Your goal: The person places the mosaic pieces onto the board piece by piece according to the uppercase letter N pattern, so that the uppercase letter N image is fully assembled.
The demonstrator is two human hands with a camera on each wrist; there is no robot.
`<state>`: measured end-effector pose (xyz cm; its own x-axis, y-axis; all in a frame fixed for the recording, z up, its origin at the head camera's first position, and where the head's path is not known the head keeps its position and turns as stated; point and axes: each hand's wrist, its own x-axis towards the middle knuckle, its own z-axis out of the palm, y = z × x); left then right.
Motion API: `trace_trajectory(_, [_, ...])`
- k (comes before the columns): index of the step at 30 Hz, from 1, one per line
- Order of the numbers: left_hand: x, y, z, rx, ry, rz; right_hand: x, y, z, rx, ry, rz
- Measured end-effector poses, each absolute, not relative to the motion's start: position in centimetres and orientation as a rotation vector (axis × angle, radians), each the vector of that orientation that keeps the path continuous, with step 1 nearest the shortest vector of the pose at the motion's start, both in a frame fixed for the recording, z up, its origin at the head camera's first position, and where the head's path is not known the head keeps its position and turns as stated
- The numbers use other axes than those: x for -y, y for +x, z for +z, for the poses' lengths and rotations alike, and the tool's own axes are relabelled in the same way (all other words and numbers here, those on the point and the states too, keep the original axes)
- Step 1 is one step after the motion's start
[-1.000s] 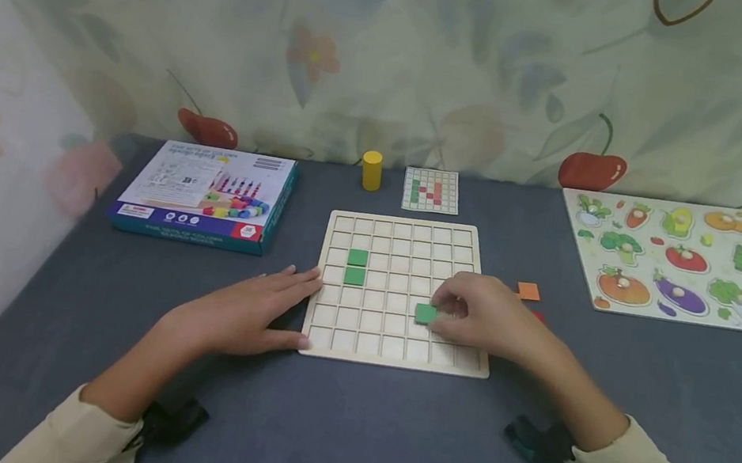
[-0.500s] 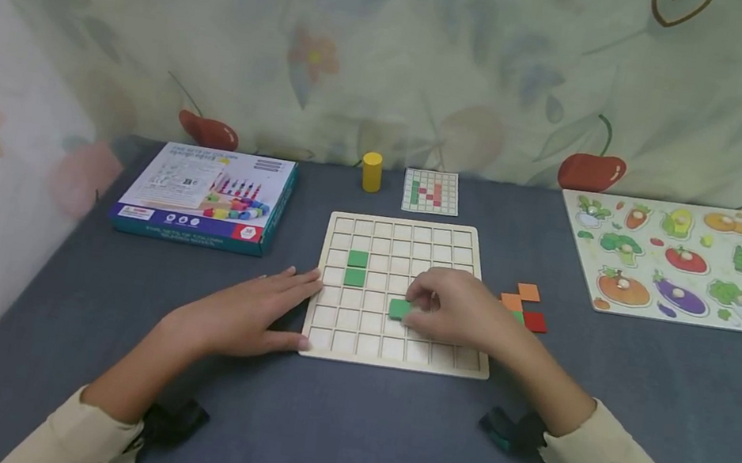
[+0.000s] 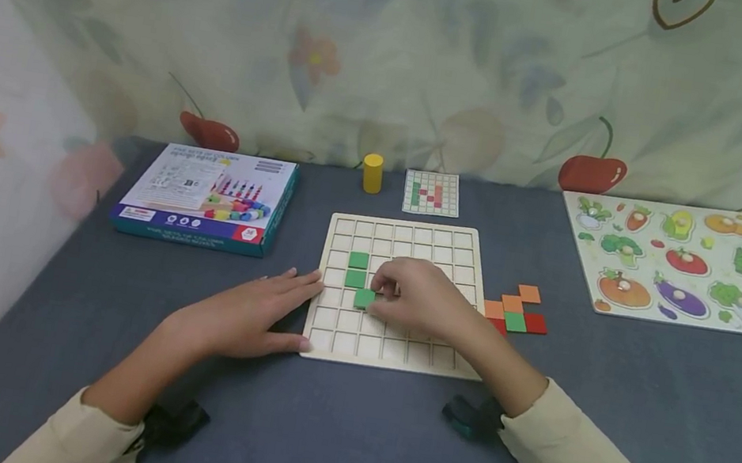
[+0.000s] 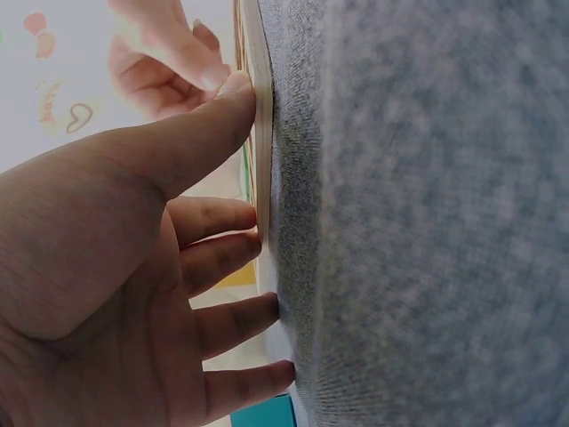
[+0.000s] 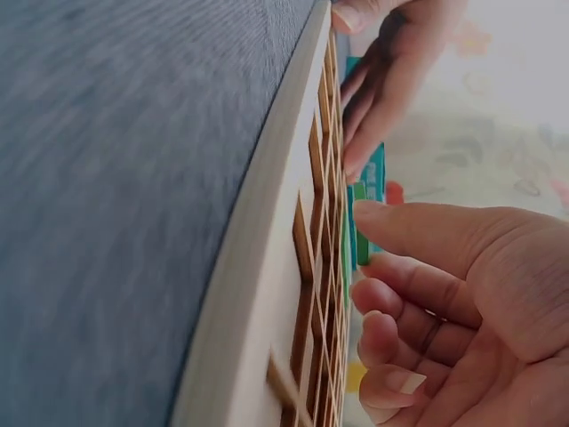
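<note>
Between thumb and fingertips, my right hand point(image 3: 422, 295) pinches a green square tile point(image 3: 363, 299) just above the wooden grid board point(image 3: 387, 364). In the right wrist view the tile point(image 5: 361, 224) stands a little off the board's surface. Two green tiles point(image 3: 358, 260) sit in neighbouring cells of one column, just beyond the held one. My left hand point(image 3: 237, 311) lies with straight fingers against the board's left edge, thumb touching the near left corner. Part of the board is hidden under my right hand and forearm.
Loose orange point(image 3: 530, 294), red point(image 3: 535, 323) and green tiles point(image 3: 514, 322) lie right of the board. Behind it are a patterned grid card point(image 3: 432, 193) and a yellow cylinder point(image 3: 372, 173). A bead-set box point(image 3: 204, 194) is at left, a vegetable puzzle board point(image 3: 693, 264) at right.
My right hand has carried the green tile leftward across the board, close to the two placed tiles. More of the loose tiles now show. My left hand has stayed put.
</note>
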<state>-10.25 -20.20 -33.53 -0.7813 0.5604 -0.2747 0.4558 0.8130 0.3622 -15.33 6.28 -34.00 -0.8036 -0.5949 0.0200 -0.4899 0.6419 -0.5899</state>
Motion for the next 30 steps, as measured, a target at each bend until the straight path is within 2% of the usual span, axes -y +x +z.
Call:
trace_trajectory(10, [20.1,-10.2,-33.5,-2.625,0.762,0.405,-4.3,-15.3,-34.3,-2.735,-0.875,-0.778])
trace_trajectory(30, [20.0,-10.2,-33.2,-2.626,0.760,0.411,-4.5,-15.1,-34.5,-2.743,-0.890,-0.823])
